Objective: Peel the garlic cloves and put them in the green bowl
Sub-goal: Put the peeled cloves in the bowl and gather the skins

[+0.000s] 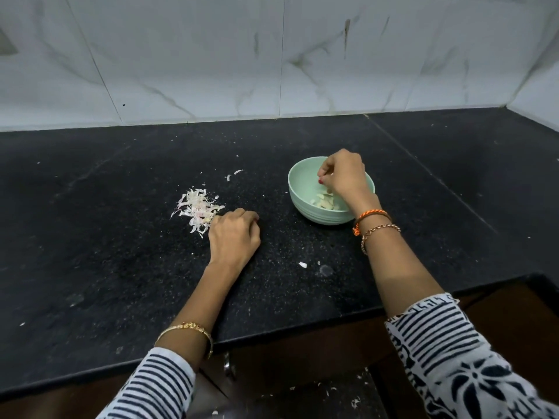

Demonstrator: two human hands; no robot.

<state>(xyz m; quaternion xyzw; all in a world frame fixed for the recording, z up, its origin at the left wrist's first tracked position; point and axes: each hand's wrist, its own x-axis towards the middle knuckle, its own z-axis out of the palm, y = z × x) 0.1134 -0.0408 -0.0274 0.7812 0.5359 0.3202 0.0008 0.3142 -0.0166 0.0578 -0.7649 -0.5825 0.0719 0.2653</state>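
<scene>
The green bowl [298,189] stands on the black counter right of centre, with several peeled garlic cloves [325,203] lying in its bottom. My right hand [343,173] hangs over the bowl with its fingertips bunched and pointing down inside the rim; a pale bit, seemingly a garlic clove, shows between them. My left hand [234,234] rests knuckles-up on the counter with its fingers curled under, touching the right edge of a pile of garlic peels [195,210]. What lies under its fingers is hidden.
Stray peel scraps [302,264] lie on the black counter [121,252], some behind the pile [238,171]. A marble-tiled wall [272,55] closes the back and right. The counter's front edge [272,335] runs above brown cabinet doors.
</scene>
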